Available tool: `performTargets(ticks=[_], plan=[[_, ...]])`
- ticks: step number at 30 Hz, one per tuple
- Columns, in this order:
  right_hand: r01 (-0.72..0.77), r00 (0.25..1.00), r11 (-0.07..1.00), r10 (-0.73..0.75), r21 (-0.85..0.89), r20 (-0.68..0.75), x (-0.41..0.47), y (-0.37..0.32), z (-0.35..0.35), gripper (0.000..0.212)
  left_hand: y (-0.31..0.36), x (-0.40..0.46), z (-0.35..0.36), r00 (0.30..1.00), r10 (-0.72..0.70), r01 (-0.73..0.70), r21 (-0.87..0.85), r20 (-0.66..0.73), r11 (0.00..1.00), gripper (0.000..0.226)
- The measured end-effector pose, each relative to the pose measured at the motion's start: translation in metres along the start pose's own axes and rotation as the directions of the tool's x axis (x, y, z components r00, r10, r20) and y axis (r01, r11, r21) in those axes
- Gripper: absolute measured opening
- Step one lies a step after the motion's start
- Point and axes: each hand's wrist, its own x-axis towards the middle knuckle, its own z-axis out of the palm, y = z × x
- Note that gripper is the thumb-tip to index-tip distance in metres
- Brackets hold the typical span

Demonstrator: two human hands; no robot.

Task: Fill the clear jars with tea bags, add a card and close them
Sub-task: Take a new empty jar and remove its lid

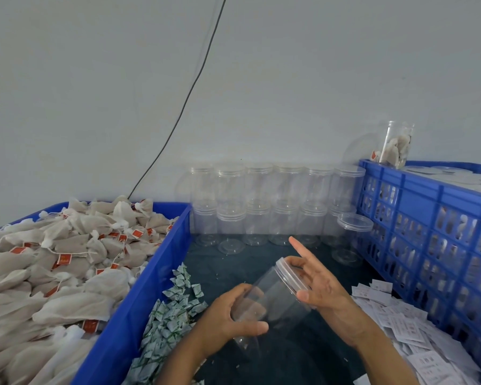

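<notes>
An empty clear jar lies tilted in the air between my hands, its lid pointing up and to the right. My left hand grips the jar's body near the base. My right hand holds the lid end with thumb and curled fingers, the index finger sticking out straight. Tea bags with red tags fill the blue tub at left. White cards lie scattered at right.
Two stacked rows of empty lidded jars stand against the wall. A blue slotted crate at right carries a jar with tea bags on its corner. Small green-and-white sachets lie beside the tub on the dark table.
</notes>
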Motion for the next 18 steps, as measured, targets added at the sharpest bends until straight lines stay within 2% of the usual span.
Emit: performTargets(ticks=[4,7,9,11,14,16,18], plan=[[-0.003,0.999,0.998,0.0,0.064,0.044,-0.002,-0.002,0.0,0.091,0.003,0.0,-0.002,0.996,-0.023,0.036,-0.145,0.091,0.989,0.073],[0.005,0.997,0.998,-0.01,0.067,0.08,-0.003,-0.006,0.002,0.094,0.004,0.001,-0.005,0.984,-0.036,0.065,-0.164,0.172,0.984,0.073],[0.005,0.997,1.0,-0.006,0.023,0.076,-0.005,-0.009,0.003,0.098,0.004,0.001,-0.004,0.985,-0.035,0.062,-0.163,0.166,0.985,0.074],[0.01,1.0,0.997,-0.008,-0.078,0.029,-0.005,-0.01,0.003,0.089,0.002,0.002,-0.001,0.996,-0.037,0.047,-0.124,0.086,0.991,0.071],[-0.063,0.987,0.984,0.037,-0.167,-0.157,-0.001,-0.007,0.005,0.074,-0.003,0.004,0.001,0.997,-0.012,0.012,0.006,-0.08,1.0,0.067],[-0.106,0.97,0.977,0.06,-0.184,-0.236,0.003,-0.001,0.007,0.067,-0.007,0.005,0.001,0.986,0.027,-0.004,0.135,-0.166,0.991,0.07],[-0.137,0.965,0.968,0.082,-0.212,-0.249,0.004,0.006,0.012,0.066,-0.007,0.004,0.0,0.972,0.079,-0.012,0.29,-0.221,0.957,0.075]])
